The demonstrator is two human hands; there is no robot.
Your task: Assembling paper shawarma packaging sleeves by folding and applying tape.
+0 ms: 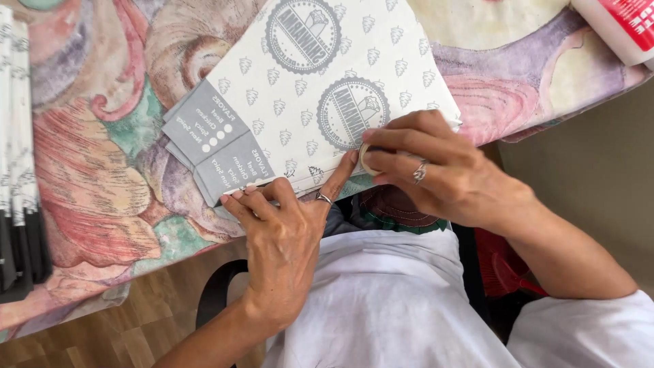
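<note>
Small pale ring-shaped roll of tape (368, 158): mostly hidden under the fingers, only its near rim showing. White printed paper wrappers with grey corner panels (300, 95): stacked, top edge cut off by the frame, lying on the counter's pastel floral cloth (95, 177). Right hand (436, 174): its grip is closing around the tape roll, pinching it against the wrappers' near edge. Left hand (279, 232): fingers are bending over the near edge, pressing down, forefinger reaching to just beside the roll. Dark-edged paper stack (20, 170): standing at far left, partly cut off.
</note>
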